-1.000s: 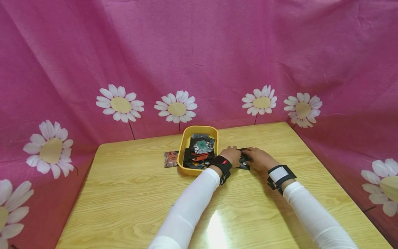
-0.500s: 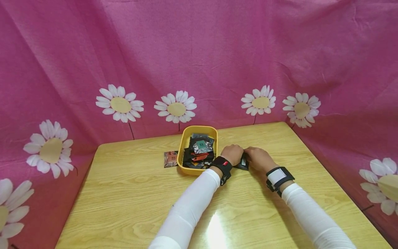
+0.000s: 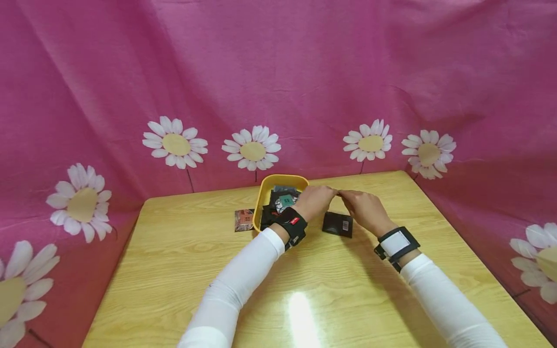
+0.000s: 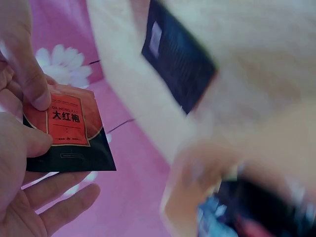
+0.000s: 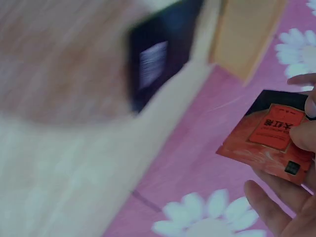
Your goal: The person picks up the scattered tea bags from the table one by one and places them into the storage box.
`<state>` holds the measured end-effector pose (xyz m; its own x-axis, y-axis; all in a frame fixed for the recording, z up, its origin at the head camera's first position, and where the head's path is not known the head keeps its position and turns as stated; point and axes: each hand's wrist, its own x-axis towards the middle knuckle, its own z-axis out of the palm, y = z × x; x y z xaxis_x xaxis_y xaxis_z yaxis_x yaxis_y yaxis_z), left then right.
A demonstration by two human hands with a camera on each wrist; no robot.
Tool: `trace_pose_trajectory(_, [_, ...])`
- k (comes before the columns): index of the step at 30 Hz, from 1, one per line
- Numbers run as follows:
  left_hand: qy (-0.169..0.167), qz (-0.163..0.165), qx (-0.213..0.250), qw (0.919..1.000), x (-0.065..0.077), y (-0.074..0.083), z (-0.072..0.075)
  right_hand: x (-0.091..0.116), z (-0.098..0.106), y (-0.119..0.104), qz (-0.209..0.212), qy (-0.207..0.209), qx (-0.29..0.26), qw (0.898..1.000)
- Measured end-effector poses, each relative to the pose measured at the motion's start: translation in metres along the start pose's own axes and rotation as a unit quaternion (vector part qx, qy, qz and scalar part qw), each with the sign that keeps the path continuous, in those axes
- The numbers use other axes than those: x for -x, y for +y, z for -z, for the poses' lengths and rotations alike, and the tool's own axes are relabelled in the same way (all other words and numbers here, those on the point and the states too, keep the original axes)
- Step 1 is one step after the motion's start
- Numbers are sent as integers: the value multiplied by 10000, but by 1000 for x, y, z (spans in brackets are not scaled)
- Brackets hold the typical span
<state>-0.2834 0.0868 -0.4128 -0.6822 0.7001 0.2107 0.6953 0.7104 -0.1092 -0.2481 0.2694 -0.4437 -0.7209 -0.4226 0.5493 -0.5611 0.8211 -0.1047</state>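
In the head view, my left hand point(image 3: 314, 202) and right hand point(image 3: 367, 210) meet at the fingertips above the table. Between them is a red and black tea sachet point(image 4: 69, 118) with a printed front, clear in the left wrist view. Two thumbs lie on its face there, one from each hand, with other fingers behind it. The right wrist view has the same tea sachet point(image 5: 269, 131) from the other side of the grip, fingers round its edge. Below the hands a black sachet point(image 3: 337, 224) lies flat on the wood, its barcode label facing up.
A yellow bin point(image 3: 263, 198) filled with several sachets stands at the back, partly covered by the left hand and wrist. Left of it lies a reddish sachet point(image 3: 243, 221). Behind the wooden table point(image 3: 187, 270) hangs a pink cloth point(image 3: 270, 87) with daisies.
Both hands were down at the dark sachets right of the bin. They have risen with a tea sachet between them, uncovering the black one on the table. The left forearm has shifted left.
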Motion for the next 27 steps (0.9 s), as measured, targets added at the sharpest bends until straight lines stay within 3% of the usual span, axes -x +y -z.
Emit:
trace_pose_trajectory(6, [311,-261,-199,9990,34,-28,24,-24,4,-33,412,317,-169,9985])
trace_pose_trajectory(12, [728,-347,-300,9963,75,-54,31,-44,-7,-64,729,274,-188,9968])
trace_pose_trajectory(15, [762,-312,-247,9963,95,-66,26,-50,-17,-79,912,108,-75,9957])
trace_pose_trajectory(19, [531,-103,-129,9985,115,-77,12,-55,-35,-93,996,-245,47,9947])
trace_pose_trajectory(27, [135,298,66,9994,130,-91,-22,-60,-72,-101,813,-709,77,9941])
